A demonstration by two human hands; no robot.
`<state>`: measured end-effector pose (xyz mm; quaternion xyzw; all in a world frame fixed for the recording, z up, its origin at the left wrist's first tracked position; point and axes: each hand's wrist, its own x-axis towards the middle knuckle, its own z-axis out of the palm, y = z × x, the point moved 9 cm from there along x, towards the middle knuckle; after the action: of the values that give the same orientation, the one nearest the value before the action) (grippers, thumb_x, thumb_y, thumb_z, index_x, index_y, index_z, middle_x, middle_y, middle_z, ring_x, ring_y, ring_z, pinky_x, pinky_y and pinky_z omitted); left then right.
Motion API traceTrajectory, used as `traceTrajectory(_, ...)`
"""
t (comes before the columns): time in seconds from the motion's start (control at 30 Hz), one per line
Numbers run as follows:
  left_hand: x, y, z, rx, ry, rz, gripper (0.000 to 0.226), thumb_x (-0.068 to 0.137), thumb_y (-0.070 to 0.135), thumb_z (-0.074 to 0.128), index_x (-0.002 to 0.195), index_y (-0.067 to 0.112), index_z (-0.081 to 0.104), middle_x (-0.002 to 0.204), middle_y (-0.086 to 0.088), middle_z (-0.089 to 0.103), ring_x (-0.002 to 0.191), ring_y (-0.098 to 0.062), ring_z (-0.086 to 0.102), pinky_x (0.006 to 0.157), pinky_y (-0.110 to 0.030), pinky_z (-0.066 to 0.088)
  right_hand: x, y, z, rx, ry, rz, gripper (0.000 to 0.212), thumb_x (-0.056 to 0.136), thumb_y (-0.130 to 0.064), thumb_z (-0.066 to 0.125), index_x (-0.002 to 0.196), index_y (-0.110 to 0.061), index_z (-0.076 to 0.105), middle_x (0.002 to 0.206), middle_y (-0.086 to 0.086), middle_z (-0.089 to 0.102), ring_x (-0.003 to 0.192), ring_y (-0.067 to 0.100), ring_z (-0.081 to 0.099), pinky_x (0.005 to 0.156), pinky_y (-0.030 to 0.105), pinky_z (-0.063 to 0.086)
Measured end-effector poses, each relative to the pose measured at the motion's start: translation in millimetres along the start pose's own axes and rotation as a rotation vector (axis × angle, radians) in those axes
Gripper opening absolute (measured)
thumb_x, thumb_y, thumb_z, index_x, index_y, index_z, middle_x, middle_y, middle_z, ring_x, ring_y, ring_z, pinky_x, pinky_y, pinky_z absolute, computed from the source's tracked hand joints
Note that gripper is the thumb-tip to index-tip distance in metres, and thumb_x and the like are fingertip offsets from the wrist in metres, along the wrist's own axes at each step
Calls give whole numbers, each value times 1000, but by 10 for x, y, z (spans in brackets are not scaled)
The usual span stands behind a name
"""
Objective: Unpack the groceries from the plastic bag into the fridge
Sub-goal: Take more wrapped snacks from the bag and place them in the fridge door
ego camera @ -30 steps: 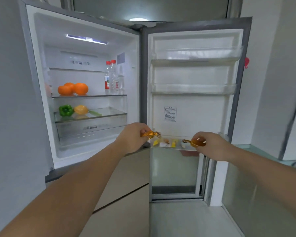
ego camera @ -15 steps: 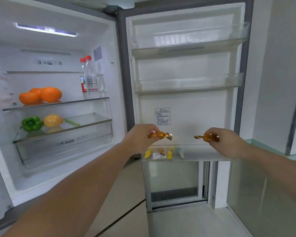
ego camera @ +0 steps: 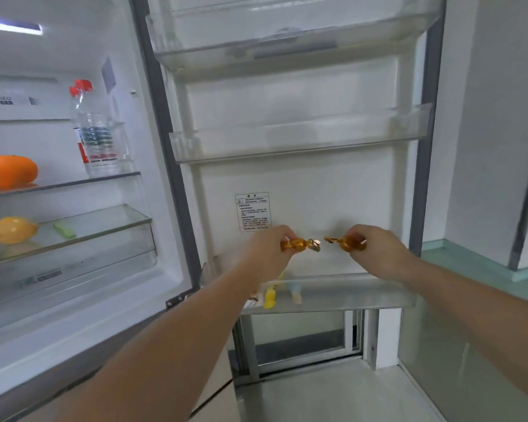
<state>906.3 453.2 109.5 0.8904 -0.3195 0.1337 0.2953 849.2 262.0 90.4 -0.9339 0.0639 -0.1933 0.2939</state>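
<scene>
My left hand [ego camera: 265, 254] pinches a gold-wrapped candy [ego camera: 299, 244] in front of the open fridge door. My right hand [ego camera: 375, 251] pinches a second gold-wrapped candy [ego camera: 348, 242], its twisted end pointing at the first. Both candies hang just above the lowest door bin [ego camera: 348, 295], a clear plastic tray that holds several small wrapped sweets [ego camera: 270, 296] at its left end. The plastic bag is out of view.
Two door bins [ego camera: 302, 138] higher up look bare. Inside the fridge stand water bottles [ego camera: 93, 132] and an orange [ego camera: 8, 170] on one glass shelf, a yellow fruit [ego camera: 11, 229] on the shelf below. A pale green counter [ego camera: 470, 260] runs along the right.
The view has come closer to the door and shifted right. Both hands have drawn nearer to each other, each still holding its candy, and now sit higher above the lowest bin.
</scene>
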Motion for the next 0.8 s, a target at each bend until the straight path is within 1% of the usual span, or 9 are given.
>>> traceTrajectory(0.1, 136, -97, 285, -43, 3, -65, 9, 91, 28, 64, 97, 22, 65, 80, 8, 58, 75, -11, 53, 67, -22, 43, 98, 11, 101, -22, -9, 13, 15, 87, -13, 58, 96, -24, 65, 100, 1, 67, 80, 17, 59, 66, 24, 45)
traceTrajectory(0.17, 218, -170, 431, -62, 2, -113, 5, 91, 29, 64, 90, 26, 60, 81, 6, 59, 77, -12, 54, 71, -26, 45, 137, 4, 165, -33, -13, 26, 13, 88, -15, 57, 97, -21, 64, 97, 0, 67, 69, 10, 56, 57, 19, 44)
traceTrajectory(0.23, 263, -199, 541, -65, -4, -139, 10, 91, 31, 63, 86, 26, 57, 79, 5, 59, 74, -11, 53, 68, -26, 43, 170, 26, 244, 10, -14, 29, 13, 86, -13, 57, 97, -17, 63, 90, 3, 67, 60, 12, 55, 55, 27, 52)
traceTrajectory(0.3, 290, -232, 605, -69, -3, -155, 8, 92, 32, 61, 89, 26, 57, 82, 3, 62, 72, -11, 53, 67, -25, 43, 189, 103, 335, 62, -41, 61, 14, 86, -9, 56, 97, -15, 61, 86, 9, 66, 56, 19, 57, 54, 36, 56)
traceTrajectory(0.37, 308, -243, 614, -80, -7, -148, 10, 93, 30, 59, 101, 26, 56, 86, 2, 62, 69, -9, 51, 61, -21, 39, 218, 183, 386, 107, -73, 104, 14, 86, -7, 56, 96, -16, 59, 82, 12, 64, 53, 21, 56, 51, 37, 55)
traceTrajectory(0.47, 339, -236, 622, -45, -35, -92, 26, 93, 28, 58, 117, 29, 48, 87, 3, 59, 73, -11, 53, 63, -24, 41, 300, 227, 413, 120, -90, 124, 18, 86, -8, 57, 100, -18, 57, 74, 6, 63, 52, 18, 58, 48, 26, 53)
traceTrajectory(0.57, 364, -255, 675, -57, -59, -93, 28, 93, 28, 58, 118, 31, 47, 81, 3, 58, 66, -11, 53, 63, -27, 46, 364, 238, 420, 101, -65, 123, 19, 84, -9, 58, 100, -18, 57, 70, 2, 63, 54, 12, 58, 45, 11, 43)
traceTrajectory(0.7, 367, -378, 765, -205, -94, -182, 26, 90, 28, 62, 108, 35, 44, 81, -3, 65, 59, -14, 59, 58, -33, 57, 369, 292, 482, 95, -73, 148, 20, 79, -10, 59, 96, -20, 56, 72, 4, 66, 57, 16, 63, 58, 27, 52)
traceTrajectory(0.8, 349, -397, 758, -189, -107, -222, 27, 88, 31, 63, 109, 30, 46, 83, -2, 64, 62, -14, 61, 53, -26, 55, 365, 289, 487, 47, -86, 155, 21, 77, -14, 61, 97, -20, 55, 75, 2, 63, 64, 17, 61, 58, 27, 48)
